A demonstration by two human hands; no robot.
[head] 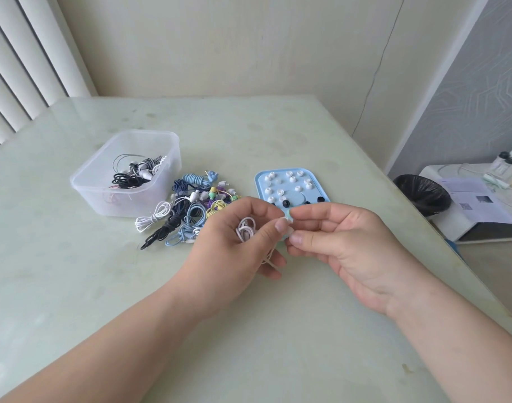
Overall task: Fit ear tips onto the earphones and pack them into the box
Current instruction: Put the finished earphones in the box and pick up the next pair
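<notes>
My left hand (234, 242) holds a coiled pale pink earphone cable (245, 230) in its curled fingers. Its thumb meets my right hand (345, 242), whose thumb and forefinger pinch a small pale green earbud (288, 216) between the two hands. Behind them a light blue tray (298, 194) carries several white and a few black ear tips. A pile of coiled earphones (190, 210) in white, black, blue, yellow and purple lies left of the tray. The clear plastic box (126, 173) at the left holds several coiled earphones.
The pale green glass-topped table (249, 330) stands in a corner against the wall. Beyond its right edge are a black-lined waste bin (423, 196) and a low white stand (475, 205) with papers and bottles. Vertical blinds hang at the far left.
</notes>
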